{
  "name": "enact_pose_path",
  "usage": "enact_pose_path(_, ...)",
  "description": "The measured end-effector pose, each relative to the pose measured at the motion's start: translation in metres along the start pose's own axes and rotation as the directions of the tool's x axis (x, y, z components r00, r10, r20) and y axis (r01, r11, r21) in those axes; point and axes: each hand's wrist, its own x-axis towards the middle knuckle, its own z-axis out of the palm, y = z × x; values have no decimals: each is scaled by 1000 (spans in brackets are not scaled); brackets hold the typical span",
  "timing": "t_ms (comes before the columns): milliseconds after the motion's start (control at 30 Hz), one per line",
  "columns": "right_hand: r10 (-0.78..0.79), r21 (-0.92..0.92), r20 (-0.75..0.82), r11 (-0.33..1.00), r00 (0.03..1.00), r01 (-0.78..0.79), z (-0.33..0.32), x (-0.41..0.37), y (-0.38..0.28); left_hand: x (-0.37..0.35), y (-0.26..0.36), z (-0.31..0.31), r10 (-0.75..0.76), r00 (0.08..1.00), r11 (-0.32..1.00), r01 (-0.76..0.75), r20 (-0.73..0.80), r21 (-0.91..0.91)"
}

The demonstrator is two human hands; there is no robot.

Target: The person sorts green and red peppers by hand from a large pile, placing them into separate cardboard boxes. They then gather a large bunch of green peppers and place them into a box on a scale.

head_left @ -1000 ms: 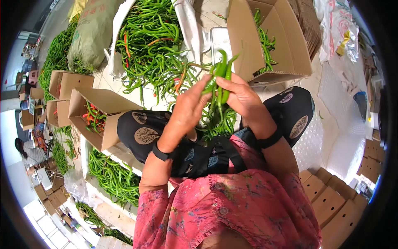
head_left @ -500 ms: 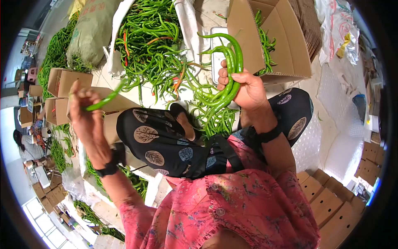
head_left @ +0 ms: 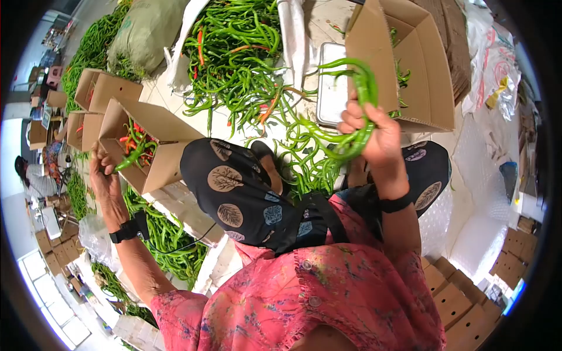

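Note:
My left hand [head_left: 103,171] is out at the far left, its fingers pinched on one end of a green chili pepper [head_left: 130,159]. The pepper slants up in front of a cardboard box [head_left: 165,165] with red and green chilies in it. My right hand [head_left: 377,130] is closed round a bunch of long, curved green chilies [head_left: 366,88], raised above my knees. Below this bunch, a pile of loose green chilies [head_left: 313,169] lies on the floor between my feet.
Ahead, a white sack [head_left: 291,35] spills green chilies with a few red ones. A white tray [head_left: 332,88] lies beside a tall open carton [head_left: 424,76] at the right. Another person [head_left: 38,181] sits far left. Stacked cartons [head_left: 459,298] stand at the lower right.
My left hand has moved slightly left and down with its chili, uncovering the box of red chilies. My right hand has shifted right and a little down with the bunch. The view has shifted slightly.

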Motion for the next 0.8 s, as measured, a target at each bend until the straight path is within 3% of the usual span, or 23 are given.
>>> enact_pose_path(67,5,47,14,999,1000,-6,10,-4,-16,-25,-9,17,-106,994,976,110,-35,190)
enact_pose_path(100,1,61,39,998,999,-3,13,-5,-25,-34,-11,20,-143,990,955,133,19,266)
enact_pose_path(167,-21,8,2,1000,1000,21,16,-8,-41,-41,-22,0,-207,978,950,203,-8,237)
enact_pose_path(267,-61,-66,-25,996,998,59,17,-7,-51,-55,-49,-4,-160,987,960,156,-4,231)
enact_pose_path(300,-69,-83,-16,994,997,67,18,-9,-56,-54,-61,-16,-174,981,949,189,-81,253)
enact_pose_path(367,-65,-78,27,995,997,67,21,-9,-59,-69,-97,9,-146,981,864,188,-127,467)
enact_pose_path(433,-51,-34,51,998,997,53,21,-9,-61,-78,-175,-60,-300,943,817,332,-145,471)
enact_pose_path(467,-70,-46,48,996,996,72,21,-10,-62,-110,-186,1,-285,945,756,324,-158,569)
enact_pose_path(500,-57,-41,28,997,998,58,20,-11,-62,-117,-234,-94,-473,875,638,421,-103,644)
enact_pose_path(567,-53,-39,5,998,999,53,19,-14,-70,-152,-315,-151,-226,967,678,68,119,732)
enact_pose_path(700,-50,-12,1,999,999,50,26,-16,-96,-157,-302,-119,-442,894,667,385,-77,638)
enact_pose_path(800,-235,-312,18,922,972,228,39,-15,-126,-140,-297,-107,-491,865,657,447,-104,607)
